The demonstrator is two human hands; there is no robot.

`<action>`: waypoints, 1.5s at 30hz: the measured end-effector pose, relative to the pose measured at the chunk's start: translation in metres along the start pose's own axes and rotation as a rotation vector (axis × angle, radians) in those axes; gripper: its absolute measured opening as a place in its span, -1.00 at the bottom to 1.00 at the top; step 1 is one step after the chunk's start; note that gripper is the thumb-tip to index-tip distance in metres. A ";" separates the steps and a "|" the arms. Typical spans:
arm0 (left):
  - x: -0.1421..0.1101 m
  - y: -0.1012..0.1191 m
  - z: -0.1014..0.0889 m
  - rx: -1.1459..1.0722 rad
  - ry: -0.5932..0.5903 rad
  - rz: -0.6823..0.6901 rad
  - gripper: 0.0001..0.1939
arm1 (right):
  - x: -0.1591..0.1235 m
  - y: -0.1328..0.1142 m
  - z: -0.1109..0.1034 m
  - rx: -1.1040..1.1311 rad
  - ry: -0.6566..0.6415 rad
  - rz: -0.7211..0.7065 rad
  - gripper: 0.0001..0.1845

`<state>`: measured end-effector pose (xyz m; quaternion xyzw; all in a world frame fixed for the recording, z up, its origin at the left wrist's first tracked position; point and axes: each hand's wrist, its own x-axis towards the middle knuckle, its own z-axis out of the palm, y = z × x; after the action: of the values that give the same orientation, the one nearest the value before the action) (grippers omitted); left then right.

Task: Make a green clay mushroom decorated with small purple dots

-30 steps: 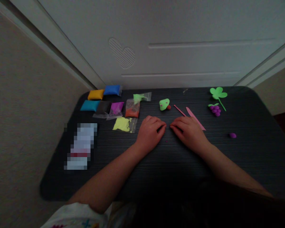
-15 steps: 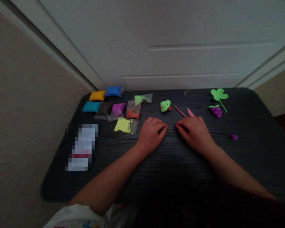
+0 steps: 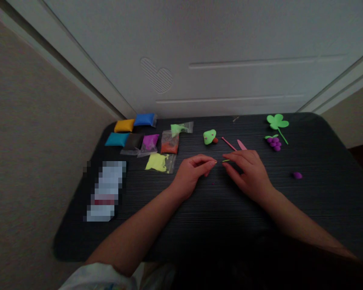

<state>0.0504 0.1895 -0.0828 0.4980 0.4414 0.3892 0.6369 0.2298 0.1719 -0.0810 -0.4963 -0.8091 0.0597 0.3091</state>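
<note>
My left hand [image 3: 193,173] is closed in a pinch, thumb against forefinger. A tiny pale speck shows at its fingertips, too small to name. Just across from it, my right hand [image 3: 249,173] has a thin yellow-green strip of clay [image 3: 226,161] between thumb and fingertips. A small gap separates the two hands, low over the dark table [image 3: 205,217]. Behind them stands a green clay tree [image 3: 209,137] with pink dots and a brown trunk. A pink stick tool [image 3: 229,143] and a pink clay knife [image 3: 241,144] lie beyond my right hand.
On the left are several clay packets, including an open yellow packet [image 3: 157,162], a red packet [image 3: 170,145] and a blue packet [image 3: 145,119]. A blurred-out phone-like object [image 3: 107,191] lies nearer. At right are a green clay clover [image 3: 277,122], clay grapes [image 3: 274,143] and a purple lump [image 3: 297,175].
My right fingers have parted somewhat, and the yellow-green strip now shows between them. My left hand has turned slightly, its pinch moving a little to the right. The view has tilted slightly.
</note>
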 end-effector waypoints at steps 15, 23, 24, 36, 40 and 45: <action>-0.002 -0.001 0.007 -0.407 -0.134 -0.254 -0.90 | 0.000 -0.008 0.006 0.115 0.096 -0.130 -0.81; 0.001 -0.001 0.003 -0.515 -0.120 -0.312 -0.87 | -0.001 -0.006 0.006 0.134 0.088 -0.114 -0.76; 0.002 -0.002 0.003 -0.517 -0.119 -0.318 -0.87 | -0.001 -0.006 0.006 0.137 0.080 -0.106 -0.76; 0.003 -0.003 -0.001 -0.540 -0.153 -0.337 -0.83 | -0.003 -0.004 0.004 0.162 0.133 -0.054 -0.85; 0.002 -0.003 -0.001 -0.550 -0.160 -0.333 -0.82 | -0.005 -0.003 0.004 0.165 0.139 -0.025 -0.77; 0.002 -0.003 -0.002 -0.555 -0.160 -0.326 -0.82 | -0.005 -0.001 0.002 0.149 0.145 -0.035 -0.79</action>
<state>0.0491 0.1916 -0.0863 0.2573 0.3411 0.3474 0.8347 0.2298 0.1680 -0.0840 -0.4608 -0.7865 0.0783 0.4037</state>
